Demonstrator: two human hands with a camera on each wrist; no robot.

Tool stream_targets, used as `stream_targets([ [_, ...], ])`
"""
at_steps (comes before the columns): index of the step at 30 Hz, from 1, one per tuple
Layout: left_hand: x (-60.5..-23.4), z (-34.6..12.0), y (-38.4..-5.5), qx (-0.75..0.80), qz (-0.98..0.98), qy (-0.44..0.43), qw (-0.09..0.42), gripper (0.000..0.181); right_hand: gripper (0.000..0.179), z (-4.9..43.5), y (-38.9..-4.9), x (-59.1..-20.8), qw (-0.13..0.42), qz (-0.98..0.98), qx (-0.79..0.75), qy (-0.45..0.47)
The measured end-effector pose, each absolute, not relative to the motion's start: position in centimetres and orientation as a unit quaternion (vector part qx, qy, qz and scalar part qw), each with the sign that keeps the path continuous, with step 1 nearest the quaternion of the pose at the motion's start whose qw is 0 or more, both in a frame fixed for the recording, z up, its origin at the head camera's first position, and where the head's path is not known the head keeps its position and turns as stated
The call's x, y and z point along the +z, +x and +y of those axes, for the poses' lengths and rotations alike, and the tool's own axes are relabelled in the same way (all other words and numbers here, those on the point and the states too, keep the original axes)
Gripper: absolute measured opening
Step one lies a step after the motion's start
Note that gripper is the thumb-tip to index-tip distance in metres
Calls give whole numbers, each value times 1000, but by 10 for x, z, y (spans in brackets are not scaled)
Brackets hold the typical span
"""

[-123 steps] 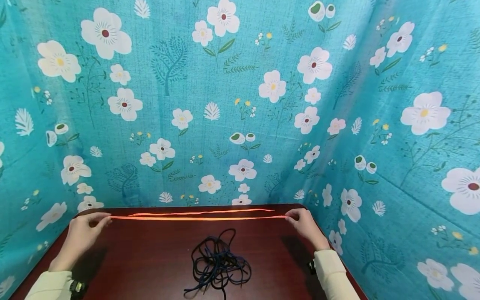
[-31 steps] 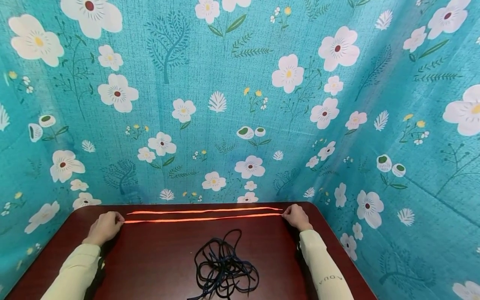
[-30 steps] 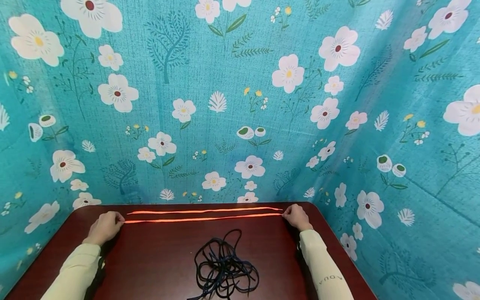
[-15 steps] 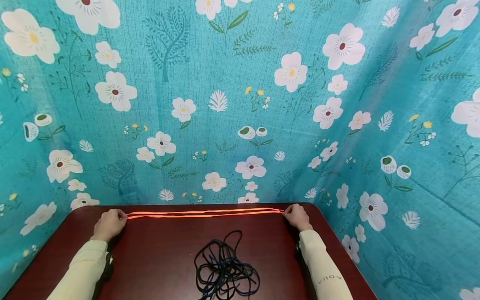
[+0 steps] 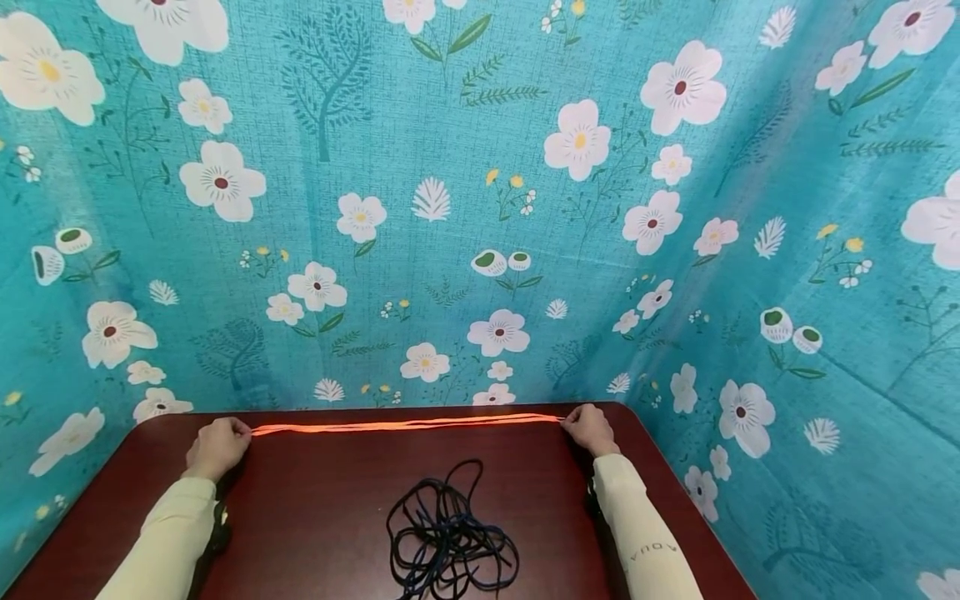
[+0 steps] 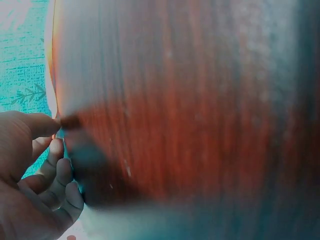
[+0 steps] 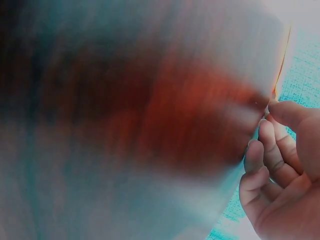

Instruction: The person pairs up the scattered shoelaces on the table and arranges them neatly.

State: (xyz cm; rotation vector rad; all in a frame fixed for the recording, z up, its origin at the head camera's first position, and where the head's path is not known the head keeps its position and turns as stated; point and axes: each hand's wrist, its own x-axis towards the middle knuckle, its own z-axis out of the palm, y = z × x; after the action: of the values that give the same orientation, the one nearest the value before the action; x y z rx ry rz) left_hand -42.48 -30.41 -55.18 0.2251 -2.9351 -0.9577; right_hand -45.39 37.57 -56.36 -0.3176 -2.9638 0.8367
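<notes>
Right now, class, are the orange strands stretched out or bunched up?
Stretched out: the orange strands run nearly straight across the table between both hands.

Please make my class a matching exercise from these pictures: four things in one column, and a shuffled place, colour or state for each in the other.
Column one
1. Left hand
2. Orange strips
3. Dark cord
4. Cloth

Column two
A. In tangled loops
B. Blue-green, flowered
C. Pinching at one end
D. In a long line near the far edge of the table

Pairs: 1-C, 2-D, 3-A, 4-B
</notes>
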Motion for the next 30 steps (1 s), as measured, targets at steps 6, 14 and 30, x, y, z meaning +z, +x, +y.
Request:
stream_targets([
  [6, -550, -306, -419, -306, -950, 59, 35, 29, 17, 377, -446, -556, 28, -954, 283, -93],
  [14, -544, -304, -405, -302, -952, 20, 44, 35, 16, 375, -431, -544, 23, -956, 280, -80],
  [30, -519, -247, -356, -319, -936, -100, 110, 28, 14, 284, -392, -507, -19, -972, 230, 50],
])
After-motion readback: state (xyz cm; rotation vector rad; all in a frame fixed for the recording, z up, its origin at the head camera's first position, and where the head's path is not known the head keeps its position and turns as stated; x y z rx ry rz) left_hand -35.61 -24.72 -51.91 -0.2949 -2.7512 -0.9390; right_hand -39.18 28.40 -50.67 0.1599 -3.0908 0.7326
